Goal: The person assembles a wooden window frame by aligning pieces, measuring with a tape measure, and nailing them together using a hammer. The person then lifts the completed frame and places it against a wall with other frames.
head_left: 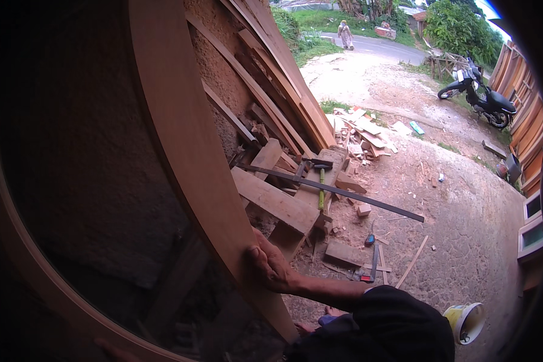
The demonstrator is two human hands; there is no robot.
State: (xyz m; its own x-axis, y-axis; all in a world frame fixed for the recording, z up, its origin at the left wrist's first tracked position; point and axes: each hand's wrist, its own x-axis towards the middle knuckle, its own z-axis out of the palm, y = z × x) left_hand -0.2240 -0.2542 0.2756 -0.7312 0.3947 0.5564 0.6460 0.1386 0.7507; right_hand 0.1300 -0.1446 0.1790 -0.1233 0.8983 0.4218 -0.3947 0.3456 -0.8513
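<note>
A large wooden frame with a dark glass pane stands tilted right in front of me, filling the left half of the head view. My right hand is closed around the frame's right-hand bar, its thumb on the near face. From the lower right comes my right arm in a black sleeve. Low at the left, part of my left hand shows dimly against the frame's other bar; its fingers look bent around it, and the rest is in shadow.
Beyond the frame, a green-handled hammer and a long dark metal bar lie on rough timber. A try square, offcuts and a yellow-white bucket are on the ground. Boards lean at the wall; a motorcycle stands farther off.
</note>
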